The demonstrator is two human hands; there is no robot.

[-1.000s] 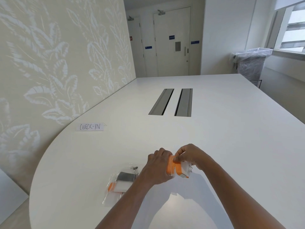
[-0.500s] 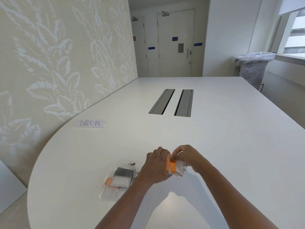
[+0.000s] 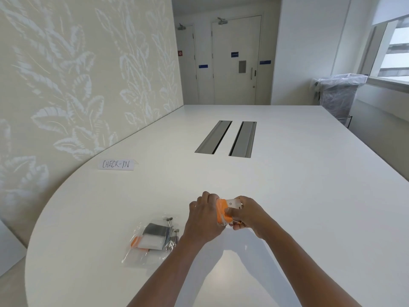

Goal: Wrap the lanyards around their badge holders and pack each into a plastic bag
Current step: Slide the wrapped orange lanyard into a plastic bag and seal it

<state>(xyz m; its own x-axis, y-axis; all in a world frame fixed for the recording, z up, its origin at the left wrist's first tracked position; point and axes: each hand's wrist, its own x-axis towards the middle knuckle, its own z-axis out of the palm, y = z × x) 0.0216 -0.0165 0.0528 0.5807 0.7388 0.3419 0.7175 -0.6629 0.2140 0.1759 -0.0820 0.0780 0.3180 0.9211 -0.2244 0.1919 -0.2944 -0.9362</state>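
The white tabletop (image 3: 287, 196) carries 2 grey cable slots (image 3: 225, 138), 1 "CHECK-IN" label (image 3: 116, 164) and a heap of plastic bags (image 3: 152, 238), count unclear. Above it, left hand (image 3: 204, 218) and right hand (image 3: 245, 212) curl their fingers round 1 orange-wrapped badge holder (image 3: 228, 210), mostly hidden.

White table (image 3: 287, 196) with a rounded near-left end, filling the lower and central frame, its left edge close against the patterned wall. At centre, two parallel grey slotted panels (image 3: 225, 138) set flush in the top. At left centre, a small white card (image 3: 116, 164) lettered "CHECK-IN". At lower left of centre, clear plastic bags (image 3: 146, 244) lying on the surface, holding wrapped items in orange, white and dark grey, apparently with metal clips; their number cannot be told.
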